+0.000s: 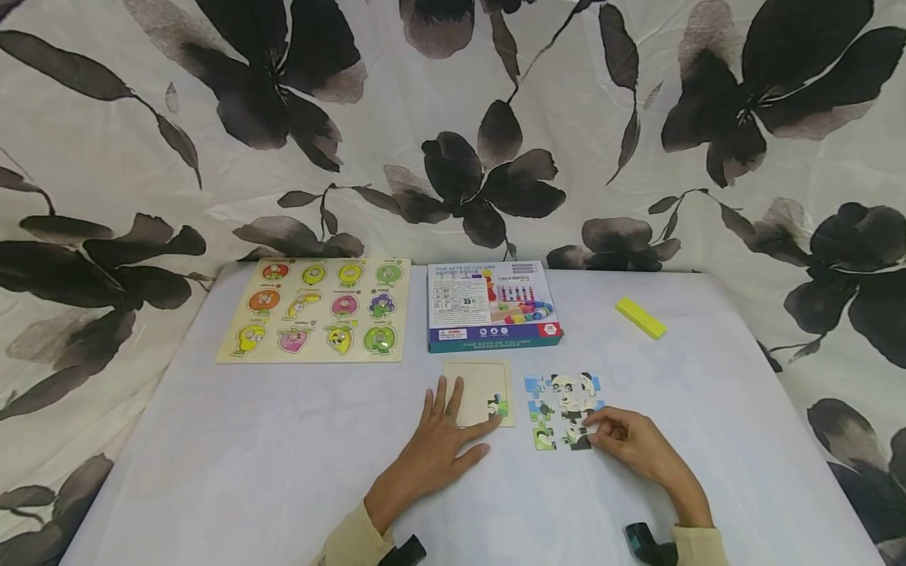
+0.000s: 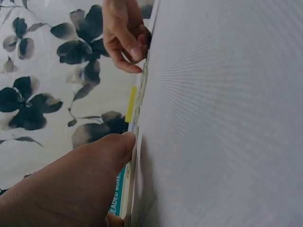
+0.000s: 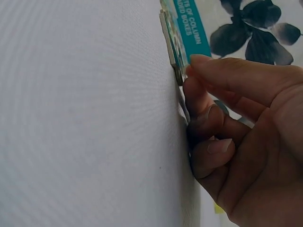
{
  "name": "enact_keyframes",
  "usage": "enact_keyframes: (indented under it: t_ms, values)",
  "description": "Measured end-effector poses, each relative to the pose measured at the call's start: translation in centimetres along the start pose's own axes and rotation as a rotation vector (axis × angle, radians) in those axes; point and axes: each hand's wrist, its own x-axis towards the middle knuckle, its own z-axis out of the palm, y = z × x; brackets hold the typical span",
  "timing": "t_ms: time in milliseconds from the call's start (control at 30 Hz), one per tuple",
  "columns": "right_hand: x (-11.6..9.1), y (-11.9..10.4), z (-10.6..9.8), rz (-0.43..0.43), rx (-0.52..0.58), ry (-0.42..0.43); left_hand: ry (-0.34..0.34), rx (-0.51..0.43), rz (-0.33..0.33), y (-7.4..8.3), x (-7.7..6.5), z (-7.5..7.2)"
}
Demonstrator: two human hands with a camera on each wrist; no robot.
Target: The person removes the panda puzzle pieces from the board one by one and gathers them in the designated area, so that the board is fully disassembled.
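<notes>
My left hand (image 1: 442, 444) lies spread over the lower left of a small cream puzzle tray (image 1: 476, 368). Its fingers are straight, with one fingertip beside the single puzzle piece (image 1: 501, 407) in the tray's lower right corner. To the right, loose panda puzzle pieces (image 1: 566, 385) lie on the table in rows, some slightly apart. At their lower right edge my right hand (image 1: 630, 444) pinches a puzzle piece (image 1: 579, 439) between thumb and index finger; the other fingers are curled in. The right wrist view shows the fingertips right at the piece edges (image 3: 176, 71), low over the table.
A cream board with fruit and vegetable pictures (image 1: 322, 314) lies at the back left. Beside it is a bead game box (image 1: 494, 306), behind the tray. A yellow bar (image 1: 640, 317) sits at the back right. The white table (image 1: 283, 464) ends at a flowered cloth (image 1: 602, 157).
</notes>
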Motion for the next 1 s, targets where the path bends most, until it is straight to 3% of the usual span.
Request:
enact_keyframes:
  t_ms: [167, 600, 767, 1000]
  values:
    - [0.1, 0.1, 0.1, 0.035, 0.0, 0.003, -0.002, 0.009, 0.001, 0.0, 0.1, -0.1]
    - [0.9, -1.6, -0.2, -0.018, 0.065, 0.061, -0.02, -0.015, -0.003, 0.2, -0.1, -0.3]
    - [2.3, -3.1, 0.6, -0.064, 0.03, 0.107, -0.018, -0.048, -0.003, 0.0, -0.2, -0.4]
    - [4.3, -5.4, 3.0, -0.119, 0.006, 0.086, 0.04, -0.082, -0.034, -0.9, 0.0, -1.1]
